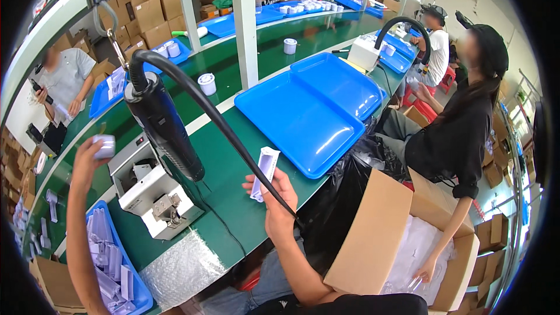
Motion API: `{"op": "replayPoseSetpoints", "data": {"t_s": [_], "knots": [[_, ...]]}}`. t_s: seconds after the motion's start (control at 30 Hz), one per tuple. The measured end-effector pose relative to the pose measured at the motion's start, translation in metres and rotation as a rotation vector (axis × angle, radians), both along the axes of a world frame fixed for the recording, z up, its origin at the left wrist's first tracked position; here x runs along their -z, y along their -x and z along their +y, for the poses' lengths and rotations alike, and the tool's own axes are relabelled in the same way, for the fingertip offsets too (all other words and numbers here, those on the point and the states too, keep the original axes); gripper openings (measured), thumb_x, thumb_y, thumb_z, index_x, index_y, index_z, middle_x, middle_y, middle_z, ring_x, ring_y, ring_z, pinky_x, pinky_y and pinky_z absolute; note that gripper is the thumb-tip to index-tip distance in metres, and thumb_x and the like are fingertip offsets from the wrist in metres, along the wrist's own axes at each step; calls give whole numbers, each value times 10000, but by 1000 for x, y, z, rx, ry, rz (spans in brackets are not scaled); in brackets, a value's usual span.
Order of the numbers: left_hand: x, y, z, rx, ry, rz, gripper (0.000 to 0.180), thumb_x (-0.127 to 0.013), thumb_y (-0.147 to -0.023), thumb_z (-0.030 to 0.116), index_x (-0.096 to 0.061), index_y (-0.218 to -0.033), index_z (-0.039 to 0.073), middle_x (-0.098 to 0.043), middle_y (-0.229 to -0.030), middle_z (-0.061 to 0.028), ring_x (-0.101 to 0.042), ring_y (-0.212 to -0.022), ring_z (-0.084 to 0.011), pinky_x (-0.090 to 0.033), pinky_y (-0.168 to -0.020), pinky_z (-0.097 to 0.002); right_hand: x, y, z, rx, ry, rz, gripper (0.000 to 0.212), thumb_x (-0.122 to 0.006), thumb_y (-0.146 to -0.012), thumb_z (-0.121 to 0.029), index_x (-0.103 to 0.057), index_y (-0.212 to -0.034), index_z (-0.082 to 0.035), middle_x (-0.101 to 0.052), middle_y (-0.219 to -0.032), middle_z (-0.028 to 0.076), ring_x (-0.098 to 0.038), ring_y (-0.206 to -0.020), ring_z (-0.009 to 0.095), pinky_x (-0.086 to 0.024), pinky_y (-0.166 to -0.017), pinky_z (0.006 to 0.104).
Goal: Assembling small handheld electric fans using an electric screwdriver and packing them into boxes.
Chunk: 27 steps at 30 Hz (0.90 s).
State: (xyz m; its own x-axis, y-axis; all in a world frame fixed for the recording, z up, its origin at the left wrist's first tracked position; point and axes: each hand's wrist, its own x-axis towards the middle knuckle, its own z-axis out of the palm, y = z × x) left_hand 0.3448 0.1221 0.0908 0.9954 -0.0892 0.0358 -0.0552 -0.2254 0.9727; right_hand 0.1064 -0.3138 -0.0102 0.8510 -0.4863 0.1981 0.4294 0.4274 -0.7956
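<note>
My left hand (pixel 87 157) is raised at the left, its fingers closed around a small white round plastic part (pixel 105 146). In my right hand (pixel 281 198), a long white trough-shaped plastic piece (pixel 266 172) stands tilted between thumb and fingers. Between my hands hangs a black electric screwdriver (pixel 166 131), its thick cable (pixel 210 111) arching down across my right hand. Below the tool sits a white screw feeder machine (pixel 154 192) on the green bench. A blue tray (pixel 143 291) full of similar white trough pieces (pixel 108 268) lies near my left forearm.
Two blue trays (pixel 303 122) lie on the bench ahead. White round parts (pixel 206 84) stand on the green conveyor. Bubble wrap (pixel 184 268) covers the near bench edge. At right, a person reaches into an open cardboard box (pixel 373 239) beside a black plastic bag (pixel 326 210).
</note>
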Motion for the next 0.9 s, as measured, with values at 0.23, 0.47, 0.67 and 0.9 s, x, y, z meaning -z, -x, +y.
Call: {"op": "replayPoseSetpoints", "data": {"t_s": [0.23, 0.47, 0.67, 0.9], "knots": [[-54, 240, -49, 110, 262, 48, 755, -787, -857, 524, -510, -1374, 49, -655, -1297, -230, -698, -1124, -331, -582, -917, -398, -2, -2, -1, -156, -50, -30, 411, -587, -1039, -67, -503, -1432, 21, -712, -1220, 196, -700, -973, 187, -555, -868, 317], [45, 349, -130, -79, -224, -396, 503, -880, -675, 18, -713, -1145, 82, -586, -1434, -265, -594, -1299, -399, -480, -1074, -467, -1, -6, 7, -136, 81, -54, 409, -622, -1039, -154, -532, -1391, 33, -666, -1198, 155, -718, -996, 268, -589, -818, 363], [82, 351, -172, -178, -308, -415, 491, -845, -701, -6, -690, -1163, 50, -562, -1451, -224, -559, -1320, -408, -435, -1126, -467, -5, 22, 34, -34, 205, -22, 544, -682, -987, -113, -501, -1473, 48, -641, -1330, 157, -666, -1188, 280, -545, -988, 407], [87, 368, -150, -259, -97, -326, 222, -693, -927, 69, -754, -1129, 2, -635, -1345, -198, -603, -1261, -340, -442, -1106, -430, -27, 54, 67, -35, 502, -283, 394, -775, -889, -20, -608, -1243, 29, -635, -1159, 134, -618, -1028, 193, -505, -926, 334]]}}
